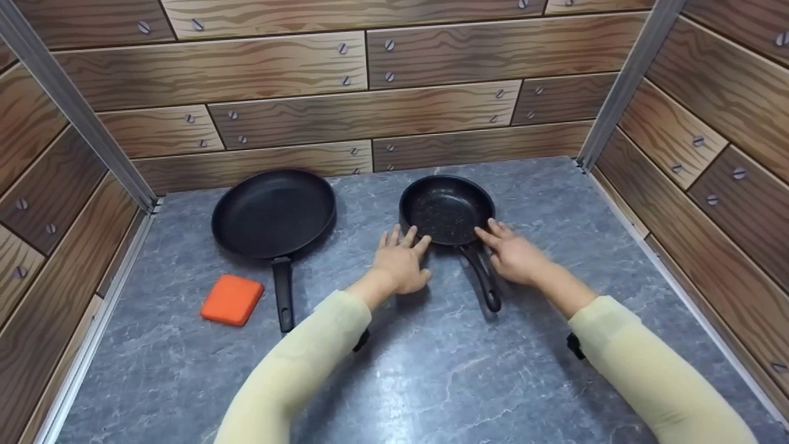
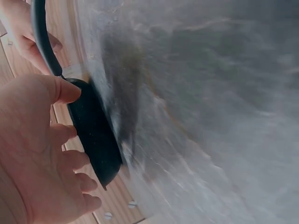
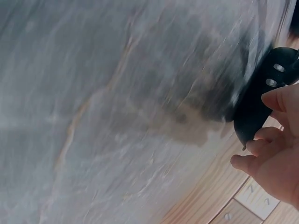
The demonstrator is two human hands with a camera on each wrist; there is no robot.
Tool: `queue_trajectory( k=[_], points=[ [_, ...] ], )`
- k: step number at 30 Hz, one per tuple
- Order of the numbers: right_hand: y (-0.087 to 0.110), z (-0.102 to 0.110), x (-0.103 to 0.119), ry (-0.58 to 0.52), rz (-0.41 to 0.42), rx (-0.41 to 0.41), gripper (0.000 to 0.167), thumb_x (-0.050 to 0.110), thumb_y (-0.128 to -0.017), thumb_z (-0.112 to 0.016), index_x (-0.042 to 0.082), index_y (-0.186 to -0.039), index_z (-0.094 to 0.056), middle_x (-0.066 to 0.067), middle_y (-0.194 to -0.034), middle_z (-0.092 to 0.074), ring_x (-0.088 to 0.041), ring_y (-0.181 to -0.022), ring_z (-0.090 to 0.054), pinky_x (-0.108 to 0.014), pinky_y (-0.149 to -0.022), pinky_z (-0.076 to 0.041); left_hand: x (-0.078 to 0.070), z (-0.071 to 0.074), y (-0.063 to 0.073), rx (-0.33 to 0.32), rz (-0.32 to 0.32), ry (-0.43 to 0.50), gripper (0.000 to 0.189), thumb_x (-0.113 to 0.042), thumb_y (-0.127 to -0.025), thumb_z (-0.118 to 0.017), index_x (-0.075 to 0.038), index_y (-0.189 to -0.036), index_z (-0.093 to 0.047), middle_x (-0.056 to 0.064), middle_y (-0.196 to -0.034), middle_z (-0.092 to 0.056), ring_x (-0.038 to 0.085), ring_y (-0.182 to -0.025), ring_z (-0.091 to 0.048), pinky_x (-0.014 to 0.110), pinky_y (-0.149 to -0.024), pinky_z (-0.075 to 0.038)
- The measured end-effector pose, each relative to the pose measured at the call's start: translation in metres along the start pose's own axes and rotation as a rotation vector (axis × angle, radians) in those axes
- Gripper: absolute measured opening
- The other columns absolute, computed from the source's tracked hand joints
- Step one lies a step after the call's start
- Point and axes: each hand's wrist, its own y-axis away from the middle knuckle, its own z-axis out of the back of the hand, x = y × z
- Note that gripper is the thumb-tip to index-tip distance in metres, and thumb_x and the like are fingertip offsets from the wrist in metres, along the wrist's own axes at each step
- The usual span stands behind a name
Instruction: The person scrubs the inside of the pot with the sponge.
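A small black frying pan [image 1: 447, 213] stands on the grey marbled table, its handle [image 1: 482, 280] pointing toward me. At the pan's front left rim is my left hand [image 1: 399, 265], palm down with spread fingers. My right hand [image 1: 516, 254] is at the front right rim, beside the handle's base, its fingertips against the pan's edge. In the left wrist view, the left hand's thumb and fingers lie along the pan's side wall [image 2: 96, 135]. The right wrist view shows the pan [image 3: 254, 105] from the side, with two rivets near the handle.
To the left stands a larger black frying pan [image 1: 277, 213], its handle [image 1: 283, 296] toward me. An orange square sponge-like block [image 1: 232, 300] lies left of that handle. Wood-patterned walls [image 1: 370, 111] with metal corner posts enclose the table at the back and sides.
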Motion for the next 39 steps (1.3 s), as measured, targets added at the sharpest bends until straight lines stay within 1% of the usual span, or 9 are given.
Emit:
queue_trajectory(
  k=[5, 11, 15, 22, 30, 34, 39],
  points=[
    [0.003, -0.003, 0.013, 0.012, 0.034, -0.008, 0.066, 0.004, -0.099, -0.055, 0.004, -0.163, -0.04, -0.033, -0.166, -0.026, -0.054, -0.151, -0.029, -0.068, -0.117, -0.032, 0.008, -0.004, 0.016, -0.031, -0.004, -0.003, 0.079, -0.061, -0.105, -0.049, -0.026, -0.171, -0.024, 0.01, -0.176, -0.015, 0.044, -0.161, -0.011, 0.057, -0.128, -0.01],
    [0.006, -0.009, 0.026, 0.018, 0.075, -0.017, 0.066, 0.003, -0.098, -0.058, 0.004, -0.162, -0.042, -0.033, -0.165, -0.028, -0.055, -0.15, -0.031, -0.072, -0.114, -0.033, 0.016, -0.008, 0.036, -0.053, -0.002, 0.033, 0.081, -0.066, -0.104, -0.048, -0.024, -0.17, -0.028, 0.012, -0.176, -0.018, 0.045, -0.16, -0.013, 0.059, -0.128, -0.01],
    [0.008, -0.014, 0.035, 0.023, 0.097, -0.016, 0.066, 0.004, -0.098, -0.06, 0.005, -0.162, -0.042, -0.032, -0.166, -0.029, -0.055, -0.15, -0.031, -0.072, -0.114, -0.033, 0.022, -0.012, 0.05, -0.068, -0.004, 0.032, 0.082, -0.067, -0.104, -0.048, -0.023, -0.17, -0.029, 0.013, -0.175, -0.019, 0.046, -0.16, -0.013, 0.06, -0.127, -0.011],
    [0.013, -0.016, 0.054, 0.027, 0.145, -0.002, 0.066, 0.004, -0.099, -0.06, 0.006, -0.162, -0.043, -0.032, -0.166, -0.029, -0.054, -0.15, -0.032, -0.073, -0.114, -0.03, 0.031, -0.019, 0.075, -0.081, 0.001, 0.011, 0.083, -0.069, -0.104, -0.047, -0.023, -0.17, -0.028, 0.014, -0.175, -0.019, 0.047, -0.159, -0.014, 0.06, -0.127, -0.011],
    [0.02, -0.02, 0.072, 0.027, 0.188, 0.011, 0.065, 0.008, -0.1, -0.061, 0.006, -0.162, -0.042, -0.032, -0.166, -0.028, -0.053, -0.151, -0.032, -0.071, -0.116, -0.03, 0.039, -0.024, 0.102, -0.091, 0.01, 0.031, 0.085, -0.071, -0.103, -0.046, -0.023, -0.17, -0.028, 0.014, -0.175, -0.018, 0.046, -0.16, -0.013, 0.061, -0.127, -0.01],
    [0.023, -0.022, 0.081, 0.029, 0.201, 0.008, 0.062, 0.014, -0.103, -0.061, 0.007, -0.162, -0.043, -0.032, -0.166, -0.029, -0.053, -0.151, -0.033, -0.071, -0.116, -0.03, 0.043, -0.026, 0.113, -0.116, 0.003, 0.035, 0.085, -0.071, -0.102, -0.047, -0.021, -0.169, -0.031, 0.015, -0.174, -0.021, 0.047, -0.159, -0.015, 0.062, -0.127, -0.012],
    [0.027, -0.025, 0.089, 0.027, 0.195, 0.027, 0.059, 0.028, -0.11, -0.057, 0.01, -0.163, -0.042, -0.029, -0.168, -0.027, -0.05, -0.152, -0.03, -0.07, -0.118, -0.028, 0.048, -0.029, 0.125, -0.14, -0.003, 0.046, 0.085, -0.071, -0.102, -0.048, -0.02, -0.168, -0.034, 0.016, -0.173, -0.024, 0.048, -0.158, -0.017, 0.063, -0.126, -0.016]
  ],
)
